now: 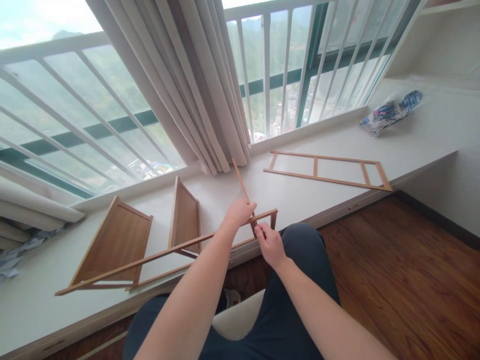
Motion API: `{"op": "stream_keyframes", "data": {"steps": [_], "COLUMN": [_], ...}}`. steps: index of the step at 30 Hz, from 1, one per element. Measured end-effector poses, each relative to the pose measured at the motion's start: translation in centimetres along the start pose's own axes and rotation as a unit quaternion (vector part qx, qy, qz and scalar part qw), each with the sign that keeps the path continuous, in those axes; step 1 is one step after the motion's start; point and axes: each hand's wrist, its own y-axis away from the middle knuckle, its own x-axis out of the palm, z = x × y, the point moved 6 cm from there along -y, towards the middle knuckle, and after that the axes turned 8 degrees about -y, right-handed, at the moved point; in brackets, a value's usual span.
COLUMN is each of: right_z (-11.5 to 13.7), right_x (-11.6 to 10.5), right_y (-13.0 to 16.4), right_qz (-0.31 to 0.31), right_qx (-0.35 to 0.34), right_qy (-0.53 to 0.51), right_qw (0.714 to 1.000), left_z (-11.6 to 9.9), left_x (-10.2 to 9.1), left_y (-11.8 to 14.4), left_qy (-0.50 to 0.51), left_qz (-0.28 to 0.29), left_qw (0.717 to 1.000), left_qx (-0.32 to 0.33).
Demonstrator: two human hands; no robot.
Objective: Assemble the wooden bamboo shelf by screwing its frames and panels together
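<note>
My left hand [240, 212] is closed around a thin wooden strip [241, 181], which slants up toward the curtain. The strip's lower end runs down to the pinched fingertips of my right hand [270, 243]; the exact contact there is hidden. Both hands are at the right end of a partly assembled wooden rack [157, 257], beside its short crossbar. Two brown panels stand upright in this rack: a larger left panel [116, 242] and a smaller middle panel [185, 215]. My left forearm covers part of the rack's upper rail.
A ladder-shaped wooden frame [315, 167] lies flat on the white window ledge [232, 192], to the right. Farther right is a plastic-wrapped patterned bundle [392, 112]. A long curtain [187, 85] hangs behind the hands, before a railing [266, 75]. My knees touch the ledge's front edge.
</note>
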Motion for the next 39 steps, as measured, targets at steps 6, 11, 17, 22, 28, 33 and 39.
{"op": "stream_keyframes", "data": {"steps": [6,11,17,22,28,33,39], "right_z": [0.2,0.4,0.1,0.0,0.0,-0.3,-0.5], "right_x": [0.0,-0.5,-0.3,-0.1,-0.2,0.1,0.2], "right_y": [0.2,-0.1,-0.9,-1.1,-0.9,-1.0,-1.2], "right_qz": [-0.018,-0.025,-0.026,-0.026,-0.041,-0.019,-0.012], "right_qx": [-0.022,-0.024,-0.021,-0.022,-0.022,-0.012,-0.023], "right_qy": [-0.004,-0.011,0.011,0.049,0.071,0.036,0.025], "right_qw": [1.0,0.999,0.999,0.998,0.996,0.999,0.999], "left_z": [-0.1,-0.3,-0.5,-0.6,-0.5,0.0,-0.8], "left_x": [-0.1,-0.2,-0.1,-0.3,-0.3,-0.1,-1.1], "left_y": [0.2,0.2,0.2,0.4,0.3,0.1,0.2], "left_qy": [-0.002,0.001,0.002,-0.016,-0.017,-0.037,-0.068], "left_qz": [-0.003,-0.007,-0.012,-0.011,-0.005,-0.018,-0.008], "left_qw": [1.0,1.0,1.0,1.0,1.0,0.999,0.997], "left_qx": [0.007,0.016,0.024,0.015,0.007,-0.007,-0.03]}}
